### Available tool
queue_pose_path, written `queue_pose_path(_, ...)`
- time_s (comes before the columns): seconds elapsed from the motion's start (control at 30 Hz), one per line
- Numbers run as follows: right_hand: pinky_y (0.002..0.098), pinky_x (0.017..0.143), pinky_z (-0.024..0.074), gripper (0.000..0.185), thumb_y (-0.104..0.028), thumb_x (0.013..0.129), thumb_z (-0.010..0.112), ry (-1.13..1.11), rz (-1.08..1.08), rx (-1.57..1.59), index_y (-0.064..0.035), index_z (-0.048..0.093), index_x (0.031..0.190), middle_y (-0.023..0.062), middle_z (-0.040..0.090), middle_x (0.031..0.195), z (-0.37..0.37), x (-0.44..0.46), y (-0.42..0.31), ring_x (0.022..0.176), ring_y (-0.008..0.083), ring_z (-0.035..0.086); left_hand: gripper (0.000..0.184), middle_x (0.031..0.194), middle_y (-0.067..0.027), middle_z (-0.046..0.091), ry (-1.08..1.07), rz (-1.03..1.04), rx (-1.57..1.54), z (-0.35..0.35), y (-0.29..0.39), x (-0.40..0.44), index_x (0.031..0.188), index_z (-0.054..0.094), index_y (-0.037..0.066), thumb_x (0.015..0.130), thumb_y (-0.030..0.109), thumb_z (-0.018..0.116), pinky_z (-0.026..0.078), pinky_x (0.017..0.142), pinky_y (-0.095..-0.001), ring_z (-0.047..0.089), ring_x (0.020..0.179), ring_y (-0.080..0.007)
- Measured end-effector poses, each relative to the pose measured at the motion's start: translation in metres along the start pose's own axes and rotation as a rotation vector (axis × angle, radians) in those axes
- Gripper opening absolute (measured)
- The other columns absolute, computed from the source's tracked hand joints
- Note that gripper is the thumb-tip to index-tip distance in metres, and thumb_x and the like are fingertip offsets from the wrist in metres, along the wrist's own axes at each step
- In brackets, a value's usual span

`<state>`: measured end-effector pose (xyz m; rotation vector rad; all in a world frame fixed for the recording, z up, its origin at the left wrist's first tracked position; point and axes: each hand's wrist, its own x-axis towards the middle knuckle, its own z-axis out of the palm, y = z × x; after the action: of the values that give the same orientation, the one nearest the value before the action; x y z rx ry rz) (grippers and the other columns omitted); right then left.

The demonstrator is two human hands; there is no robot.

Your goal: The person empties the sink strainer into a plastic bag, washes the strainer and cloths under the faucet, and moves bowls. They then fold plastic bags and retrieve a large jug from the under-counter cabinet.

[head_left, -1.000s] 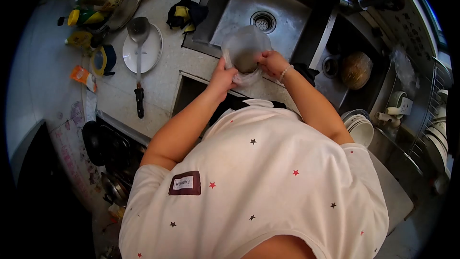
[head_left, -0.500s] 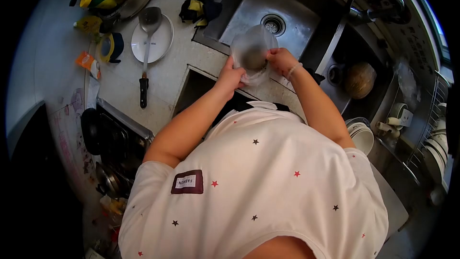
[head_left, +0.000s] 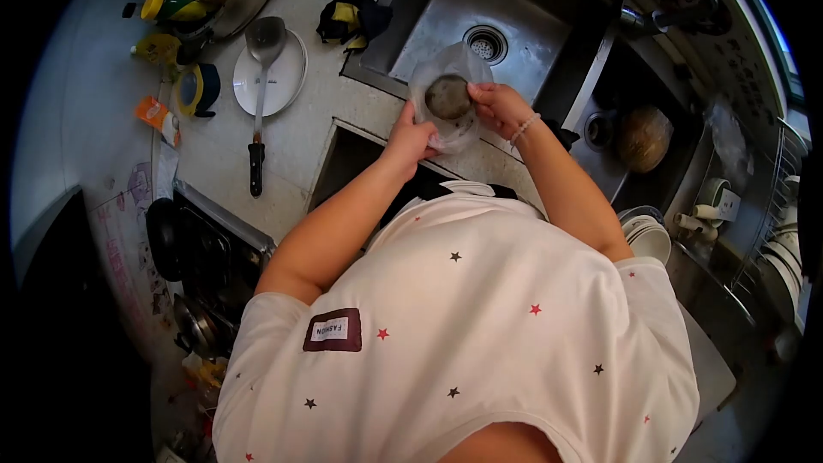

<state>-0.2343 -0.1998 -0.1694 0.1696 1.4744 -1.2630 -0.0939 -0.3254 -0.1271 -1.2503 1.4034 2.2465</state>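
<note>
Left hand [head_left: 410, 141]: grip closed on translucent plastic bag [head_left: 467, 61]. Right hand [head_left: 501, 108]: grip narrow, pinching bag's right side beside dull brown round object [head_left: 447, 98] inside. Bag at stainless-steel sink's [head_left: 514, 13] near edge; black-and-yellow cloth [head_left: 370, 19] left.

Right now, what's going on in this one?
A person is at a rectangular metal sink. The left hand holds a translucent plastic bag with a round brownish-grey item in it; the right hand pinches near the item's edge, gripping bag or item, I can't tell which. What the item is stays unclear.
</note>
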Motion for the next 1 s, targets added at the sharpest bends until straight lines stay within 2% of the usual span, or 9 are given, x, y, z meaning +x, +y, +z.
queue_pose_path(0.07,0.0222,0.039,0.0235,0.02,-0.029,0.082,0.057,-0.12,0.006,0.117,-0.0091,0.059,0.081,-0.0037,0.044,0.055,-0.003,-0.002,0.007,0.043,0.0071,0.033,0.062,0.112,-0.0102,0.046,-0.008,-0.017,-0.002,0.001,0.001,-0.002,0.128,0.027,0.018,0.072,-0.001,0.045,0.05,0.067,-0.0389,0.053,0.094,-0.0259)
queue_pose_path(0.1,0.0225,0.039,0.0245,0.02,-0.03,0.082,0.057,0.101,-0.016,-0.186,-0.01,0.059,0.081,-0.004,0.043,0.055,0.006,-0.007,0.001,0.043,0.0065,0.033,0.062,0.112,-0.0102,0.046,-0.018,-0.021,0.002,0.001,0.003,-0.003,0.128,0.027,0.018,0.072,-0.001,0.045,0.049,0.069,-0.0397,0.052,0.095,-0.0263)
queue_pose_path(0.37,0.0189,0.03,0.0177,0.016,-0.022,0.09,0.043,-0.29,-0.211,0.44,-0.0099,0.048,0.08,-0.0043,0.034,0.045,-0.045,-0.064,-0.027,0.033,0.0051,0.026,0.063,0.113,-0.0108,0.047,-0.031,-0.063,0.077,0.012,0.021,-0.007,0.13,0.026,0.017,0.072,0.0,0.045,0.049,0.067,-0.0393,0.052,0.096,-0.0281)
queue_pose_path(0.47,0.0199,0.033,0.0213,0.022,-0.026,0.09,0.043,-0.12,-0.455,0.579,-0.0106,0.045,0.075,-0.0033,0.036,0.046,-0.097,-0.082,-0.016,0.033,0.0065,0.027,0.063,0.119,-0.0119,0.043,-0.026,-0.031,0.11,0.018,0.017,-0.003,0.132,0.024,0.018,0.074,0.0,0.044,0.049,0.071,-0.0418,0.05,0.101,-0.0291)
queue_pose_path(0.53,0.0217,0.034,0.0251,0.023,-0.026,0.09,0.042,0.255,-0.617,0.731,-0.0091,0.048,0.075,-0.0018,0.039,0.046,-0.131,-0.082,0.008,0.032,0.0093,0.029,0.063,0.119,-0.0116,0.043,-0.057,-0.027,0.103,0.016,0.012,0.004,0.131,0.026,0.019,0.074,0.0,0.044,0.048,0.073,-0.0428,0.049,0.103,-0.0289)
queue_pose_path(0.67,0.0284,0.047,0.0447,0.026,-0.028,0.084,0.05,1.337,-0.269,0.174,-0.0036,0.058,0.087,0.0089,0.057,0.059,-0.212,-0.049,0.096,0.041,0.0176,0.053,0.062,0.112,-0.0102,0.049,-0.019,-0.035,0.19,0.026,0.018,0.004,0.129,0.029,0.019,0.073,-0.001,0.045,0.052,0.065,-0.0351,0.056,0.093,-0.0241)
queue_pose_path(0.83,0.0383,0.073,0.0472,0.021,-0.021,0.079,0.054,1.334,0.075,-0.164,-0.0068,0.059,0.094,0.0159,0.061,0.091,-0.284,0.003,0.189,0.091,0.0294,0.058,0.062,0.112,-0.0103,0.049,-0.014,-0.049,0.275,0.035,0.026,0.004,0.129,0.029,0.018,0.072,-0.001,0.045,0.052,0.066,-0.034,0.056,0.092,-0.0238)
queue_pose_path(0.9,0.0382,0.078,0.046,0.024,-0.02,0.078,0.055,1.169,0.24,-0.054,-0.0074,0.058,0.097,0.0156,0.06,0.096,-0.276,0.01,0.193,0.093,0.0295,0.057,0.062,0.112,-0.0104,0.049,-0.006,-0.06,0.301,0.04,0.032,0.004,0.129,0.029,0.018,0.072,-0.001,0.045,0.052,0.066,-0.0337,0.056,0.092,-0.0238)
queue_pose_path(1.0,0.0383,0.08,0.0456,0.026,-0.02,0.075,0.054,0.888,0.335,-0.628,-0.0083,0.06,0.097,0.016,0.06,0.099,-0.273,0.02,0.194,0.094,0.0304,0.057,0.062,0.112,-0.0104,0.049,-0.017,-0.078,0.285,0.044,0.035,0.006,0.13,0.029,0.018,0.073,-0.001,0.044,0.052,0.066,-0.0333,0.056,0.092,-0.0236)
